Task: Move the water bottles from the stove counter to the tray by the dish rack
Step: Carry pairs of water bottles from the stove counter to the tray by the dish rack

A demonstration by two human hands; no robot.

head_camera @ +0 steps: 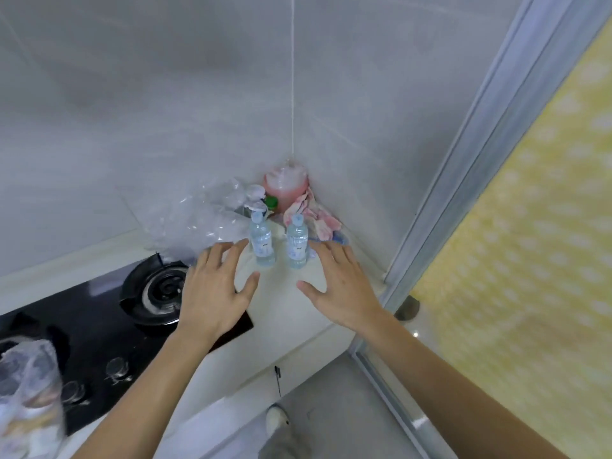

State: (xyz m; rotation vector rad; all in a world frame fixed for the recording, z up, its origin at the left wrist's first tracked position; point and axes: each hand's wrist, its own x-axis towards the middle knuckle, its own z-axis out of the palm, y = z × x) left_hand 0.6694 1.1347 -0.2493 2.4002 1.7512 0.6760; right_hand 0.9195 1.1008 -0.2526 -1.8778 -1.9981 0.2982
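At about eight o'clock in the view a crumpled clear plastic bag with dark contents [28,389] sits at the frame's edge, blurred, over the glossy black glass gas stove [89,326], whose round black burner [155,291] lies toward nine o'clock from the hands and whose two metal knobs [96,379] sit along its near edge. Behind the burner, at ten o'clock from centre, a crinkled transparent plastic wrapper [195,215] rests on the cream-white counter [284,306] against the pale grey tiled wall [165,94]. The left hand [215,289] reaches over the stove's right corner, palm down, fingers spread wide and holding nothing, its fingertips just beside the left small clear plastic water bottle with a pale blue cap [262,241] but seemingly not touching it. That bottle stands upright on the counter, and just beside it, apart by a narrow gap, stands the right small clear plastic water bottle of the same kind [297,243]. Behind them, at twelve o'clock in the corner, are a pink translucent plastic jug [286,188], a green bottle cap [272,202] and a pink-and-white patterned cloth [318,215]. The right hand [341,286] hovers palm down, likewise splayed and empty, its fingertips near the right bottle. At three o'clock runs a silver aluminium door frame [463,180] with a yellow dotted panel [530,243] beyond it.
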